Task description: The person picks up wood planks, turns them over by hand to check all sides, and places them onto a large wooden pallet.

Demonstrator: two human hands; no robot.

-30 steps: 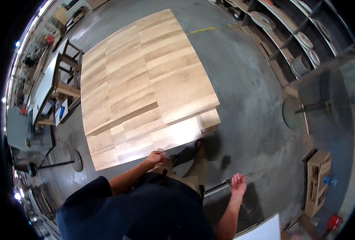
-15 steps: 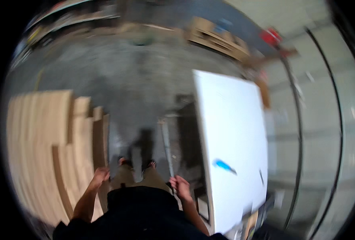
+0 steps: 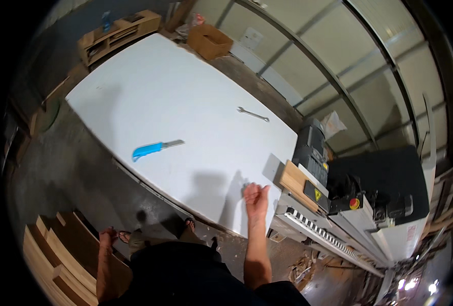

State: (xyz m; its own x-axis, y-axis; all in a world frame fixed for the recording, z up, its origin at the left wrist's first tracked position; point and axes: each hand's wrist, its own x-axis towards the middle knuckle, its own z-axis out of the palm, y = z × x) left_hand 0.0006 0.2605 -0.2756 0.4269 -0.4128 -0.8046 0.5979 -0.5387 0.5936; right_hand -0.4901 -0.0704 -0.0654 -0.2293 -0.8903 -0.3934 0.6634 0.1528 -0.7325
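One table (image 3: 150,92) bears one knife (image 3: 154,148), one wrench (image 3: 253,114); right hand (image 3: 257,200) cupped, left hand (image 3: 108,236) unclear.

Desk (image 3: 160,92) plain white, crossed by soft grey shadows. Knife (image 3: 148,151) bright blue at the handle, dull grey along the blade (image 3: 174,143). Wrench (image 3: 253,114) silver. Boards (image 3: 76,262) pale tan, darker brown in places. Motor (image 3: 310,153) dark grey; strip (image 3: 318,237) striped black and white; button (image 3: 354,203) red on yellow; warning triangle (image 3: 318,195) yellow, marked black. Carton (image 3: 206,42) orange-brown. Low cabinet (image 3: 134,25) light tan. Floor (image 3: 73,158) mottled grey. Wall (image 3: 308,20) pale greenish cream, ribs (image 3: 328,74) grey. Shirt (image 3: 201,278) near-black.
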